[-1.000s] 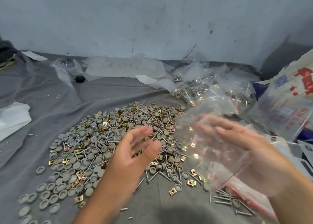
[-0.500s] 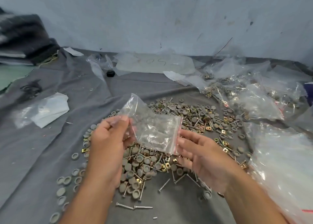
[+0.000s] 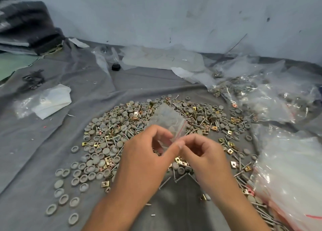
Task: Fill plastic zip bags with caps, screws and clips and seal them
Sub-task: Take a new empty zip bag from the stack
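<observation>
A small clear zip bag (image 3: 166, 120) with a red seal line is pinched at its mouth between my left hand (image 3: 148, 154) and my right hand (image 3: 203, 155). The bag stands up from my fingertips and looks empty. Both hands hover over a wide pile of grey round caps (image 3: 111, 120), long screws (image 3: 195, 115) and brass square clips (image 3: 179, 160) spread on a grey cloth (image 3: 52, 143). My fingers hide the bag's opening.
A stack of clear bags (image 3: 292, 175) lies at the right. Several filled bags (image 3: 261, 98) sit at the back right. A white folded plastic piece (image 3: 52, 101) lies at the left, a black knob (image 3: 116, 67) at the back, dark fabric (image 3: 26, 26) in the far left corner.
The bag, held spread wide between both hands half a second ago, is now gripped at one end with my hands drawn close together. Earlier my right hand was at the bag stack.
</observation>
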`<state>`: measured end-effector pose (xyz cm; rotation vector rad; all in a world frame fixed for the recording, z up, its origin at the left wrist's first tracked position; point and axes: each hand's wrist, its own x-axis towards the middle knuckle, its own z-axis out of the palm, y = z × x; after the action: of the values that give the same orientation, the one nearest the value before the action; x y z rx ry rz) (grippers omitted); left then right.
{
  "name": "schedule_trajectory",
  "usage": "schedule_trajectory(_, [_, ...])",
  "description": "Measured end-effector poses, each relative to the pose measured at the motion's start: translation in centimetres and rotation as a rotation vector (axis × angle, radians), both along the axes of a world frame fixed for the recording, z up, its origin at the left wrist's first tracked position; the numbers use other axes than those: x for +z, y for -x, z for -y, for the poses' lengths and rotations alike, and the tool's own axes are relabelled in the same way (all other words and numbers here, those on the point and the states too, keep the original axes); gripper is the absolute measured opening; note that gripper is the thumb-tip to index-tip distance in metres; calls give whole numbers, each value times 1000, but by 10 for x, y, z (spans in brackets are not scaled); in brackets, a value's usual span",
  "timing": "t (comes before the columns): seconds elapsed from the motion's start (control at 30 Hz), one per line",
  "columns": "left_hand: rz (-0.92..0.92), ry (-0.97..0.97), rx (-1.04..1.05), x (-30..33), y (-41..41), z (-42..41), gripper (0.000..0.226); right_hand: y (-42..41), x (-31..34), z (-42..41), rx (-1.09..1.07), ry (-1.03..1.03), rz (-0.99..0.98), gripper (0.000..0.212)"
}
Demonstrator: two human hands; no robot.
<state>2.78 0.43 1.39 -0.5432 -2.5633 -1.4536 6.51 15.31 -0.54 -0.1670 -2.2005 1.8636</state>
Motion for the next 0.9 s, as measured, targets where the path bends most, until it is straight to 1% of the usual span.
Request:
schedule_trajectory(0.07, [38,-27,1,-1,2,2,15,-2,0,1,-16,-72,-32,6])
schedule_trajectory(0.13, [40,-8,-21,-1,3,3,13,-3,-1,2,-17,-86,-35,7])
schedule_trajectory(0.23, [-45,64,42,1,7,8,15,-3,0,0,-66,-5,2,8])
schedule_trajectory(0.3, [-93,78,122,4,12,14,8,-2,1,-5,-126,-21,3,10])
schedule_trajectory(0.33, [-116,81,162,6,14,17,4,-3,1,-6,-121,-44,2,11])
schedule_trajectory(0.4, [-155,82,233,9,17,22,5,-2,1,-4,-14,-101,16,12])
schedule_trajectory(0.47, [-192,43,270,11,18,23,7,-1,-5,4,134,-246,57,9])
schedule_trajectory(0.53, [-198,-56,280,14,17,24,11,1,-17,11,190,-570,65,7])
schedule_trajectory(0.57, [-200,-108,293,16,17,25,16,2,-22,14,207,-748,58,16])
schedule_trajectory(0.6, [-216,-137,312,17,18,27,22,3,-27,16,223,-869,47,28])
schedule_trajectory(0.63, [-248,-135,324,18,18,29,25,4,-31,18,228,-930,31,35])
schedule_trajectory(0.7, [-307,-72,323,18,20,36,25,6,-35,22,218,-975,5,40])
schedule_trajectory(0.77, [-357,9,307,18,23,41,28,9,-37,23,193,-994,1,38])
schedule_trajectory(0.83, [-406,105,279,15,26,45,31,10,-38,23,171,-984,1,32])
schedule_trajectory(0.9, [-393,182,255,12,29,46,33,10,-38,23,171,-969,1,21])
